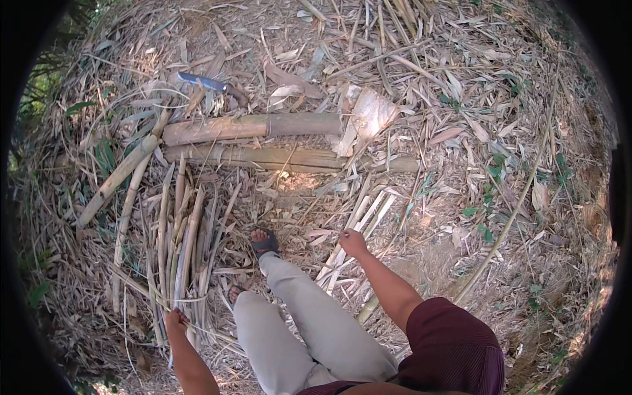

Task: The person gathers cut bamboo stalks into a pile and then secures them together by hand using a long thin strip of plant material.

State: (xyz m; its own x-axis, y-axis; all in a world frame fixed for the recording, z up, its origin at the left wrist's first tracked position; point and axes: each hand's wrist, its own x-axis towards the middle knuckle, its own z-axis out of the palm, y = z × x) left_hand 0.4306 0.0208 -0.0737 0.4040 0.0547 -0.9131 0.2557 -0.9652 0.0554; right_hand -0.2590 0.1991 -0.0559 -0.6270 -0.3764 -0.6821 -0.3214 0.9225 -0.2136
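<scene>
My left hand [176, 318], low on the left, is closed at the lower end of a bundle of bamboo sticks [191, 237]. A thin pale strip [194, 300] crosses the bundle right beside its fingers; whether they pinch it is too small to tell. My right hand [352, 242] is curled closed over a smaller group of pale split bamboo strips [377, 214] lying slantwise on the ground, right of my feet. What its fingers hold, if anything, is hidden.
Two thick bamboo poles [296, 125] lie crosswise ahead, with a pale sheath piece [372, 115] at their right end. Beyond them rests a blue-bladed knife [204, 81]. Slanting poles [125, 171] lie left; a long thin stem [520, 204] runs along the right. Dry leaves cover the ground.
</scene>
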